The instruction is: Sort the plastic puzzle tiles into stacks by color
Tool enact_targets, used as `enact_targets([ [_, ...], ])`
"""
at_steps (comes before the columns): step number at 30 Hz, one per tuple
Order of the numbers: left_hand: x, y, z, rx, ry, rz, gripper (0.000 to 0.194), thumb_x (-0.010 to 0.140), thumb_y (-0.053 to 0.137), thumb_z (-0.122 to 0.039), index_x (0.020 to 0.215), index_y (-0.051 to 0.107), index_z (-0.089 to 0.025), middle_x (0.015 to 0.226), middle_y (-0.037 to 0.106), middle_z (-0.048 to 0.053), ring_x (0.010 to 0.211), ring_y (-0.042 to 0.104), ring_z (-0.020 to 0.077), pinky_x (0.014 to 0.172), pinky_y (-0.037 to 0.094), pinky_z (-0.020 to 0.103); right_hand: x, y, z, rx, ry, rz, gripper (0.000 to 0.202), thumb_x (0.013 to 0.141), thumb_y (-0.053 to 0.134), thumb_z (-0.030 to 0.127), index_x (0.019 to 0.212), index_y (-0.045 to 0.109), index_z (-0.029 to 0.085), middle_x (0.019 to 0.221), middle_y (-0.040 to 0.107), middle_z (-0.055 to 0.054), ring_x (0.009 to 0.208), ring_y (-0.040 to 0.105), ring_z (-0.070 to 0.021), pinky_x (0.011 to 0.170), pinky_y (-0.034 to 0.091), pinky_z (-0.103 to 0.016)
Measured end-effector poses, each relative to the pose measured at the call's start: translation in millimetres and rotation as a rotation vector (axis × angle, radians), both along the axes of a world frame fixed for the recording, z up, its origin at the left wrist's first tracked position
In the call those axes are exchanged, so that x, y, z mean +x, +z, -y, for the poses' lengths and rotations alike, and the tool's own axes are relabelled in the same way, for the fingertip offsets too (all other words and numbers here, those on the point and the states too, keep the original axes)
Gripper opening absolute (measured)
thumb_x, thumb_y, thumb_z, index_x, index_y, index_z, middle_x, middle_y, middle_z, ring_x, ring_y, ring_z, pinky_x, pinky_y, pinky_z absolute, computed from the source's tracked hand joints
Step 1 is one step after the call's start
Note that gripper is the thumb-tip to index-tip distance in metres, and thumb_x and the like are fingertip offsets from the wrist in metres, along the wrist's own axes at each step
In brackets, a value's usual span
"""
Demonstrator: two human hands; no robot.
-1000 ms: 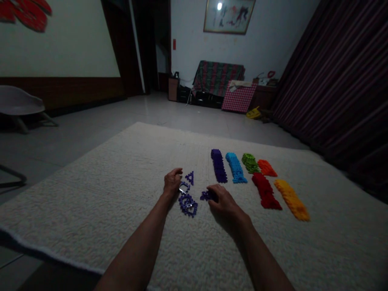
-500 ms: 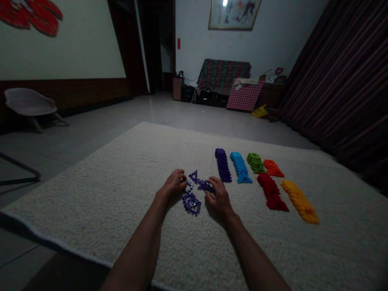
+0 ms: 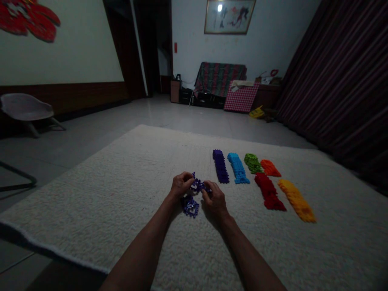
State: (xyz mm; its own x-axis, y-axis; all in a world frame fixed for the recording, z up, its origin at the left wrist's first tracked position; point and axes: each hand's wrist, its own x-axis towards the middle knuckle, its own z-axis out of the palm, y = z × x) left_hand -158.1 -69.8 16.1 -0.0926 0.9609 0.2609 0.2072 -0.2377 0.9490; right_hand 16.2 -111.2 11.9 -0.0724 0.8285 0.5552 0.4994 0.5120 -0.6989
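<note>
Surface: pale quilted mat (image 3: pixel 115 182) on tiled floor (image 3: pixel 106 115).
Left hand (image 3: pixel 182 184): pinches purple toothed pieces (image 3: pixel 198 185), left end.
Piece position: between both hands, long axis crosswise (neither hand clearly nearer).
Right hand (image 3: pixel 215 197): pinches the purple toothed pieces, right end.

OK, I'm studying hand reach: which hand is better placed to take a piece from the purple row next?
Probably the right hand: it is nearer to the purple row, with only mat between. The left hand is farther off, across the purple pieces both hands seem to hold.
</note>
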Motion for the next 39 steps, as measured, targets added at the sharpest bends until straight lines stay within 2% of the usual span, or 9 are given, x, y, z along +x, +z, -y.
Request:
enact_targets([
  [10,18.6,15.1,10.9,-0.077,-0.055,0.144,0.02,0.065,0.071,-0.038,0.069,0.069,-0.018,0.068,0.067,0.001,0.066,0.061,0.0147,0.065,0.048,0.026,-5.0,-5.7,-2.2,0.05,-0.093,0.084,0.049,0.084,0.067,0.037,0.128,0.054,0.02,0.115,0.061,-0.012,0.103,0.062,-0.0267,0.091,0.055,-0.043],
  [15,25.5,14.3,14.4,-0.071,-0.092,0.169,0.021,0.065,0.072,-0.038,0.068,0.07,-0.017,0.067,0.068,0.001,0.065,0.062,0.0144,0.065,0.049,0.026,-7.7,-5.7,-1.7,0.045,-0.145,0.084,0.049,0.081,0.065,0.031,0.127,0.054,0.018,0.114,0.059,-0.012,0.107,0.06,-0.027,0.094,0.054,-0.042],
  [17,25.4,13.8,14.4,-0.062,-0.087,0.169,0.023,0.067,0.071,-0.039,0.074,0.072,-0.017,0.07,0.07,0.002,0.067,0.063,0.015,0.066,0.05,0.026,-3.7,-3.4,-5.0,0.057,-0.173,0.08,0.048,0.082,0.064,0.031,0.127,0.054,0.018,0.115,0.059,-0.012,0.106,0.06,-0.0267,0.095,0.053,-0.043],
  [20,19.9,12.6,11.2,-0.058,-0.022,0.166,0.028,0.071,0.067,-0.04,0.085,0.074,-0.017,0.073,0.072,0.003,0.067,0.065,0.0155,0.066,0.053,0.027,12.7,-1.1,-15.2,0.085,-0.298,0.068,0.047,0.082,0.064,0.033,0.125,0.055,0.017,0.114,0.059,-0.013,0.107,0.058,-0.028,0.097,0.05,-0.046],
  [25,6.1,9.3,2.6,-0.086,0.193,0.181,0.029,0.069,0.062,-0.036,0.088,0.073,-0.016,0.069,0.07,0.002,0.062,0.064,0.0148,0.054,0.051,0.024,49.6,-9.5,-34.2,0.0,-0.497,0.126,0.047,0.079,0.065,0.034,0.121,0.057,0.015,0.113,0.06,-0.016,0.108,0.056,-0.0313,0.098,0.047,-0.049],
  [29,3.6,8.9,2.4,-0.154,0.241,0.243,0.037,0.068,0.059,-0.036,0.095,0.072,-0.015,0.071,0.069,0.003,0.057,0.062,0.0142,0.043,0.046,0.022,60.7,-19.7,-42.3,-0.032,-0.534,0.173,0.047,0.078,0.064,0.035,0.12,0.057,0.015,0.113,0.061,-0.017,0.107,0.055,-0.032,0.096,0.047,-0.049],
  [39,0.9,-0.5,-0.8,-0.161,0.249,0.258,0.036,0.067,0.06,-0.035,0.095,0.072,-0.016,0.074,0.069,0.003,0.061,0.063,0.0139,0.045,0.049,0.021,58.5,-22.3,-47.6,-0.018,-0.551,0.224,0.045,0.08,0.063,0.034,0.121,0.056,0.015,0.114,0.06,-0.017,0.107,0.054,-0.0323,0.094,0.047,-0.048],
])
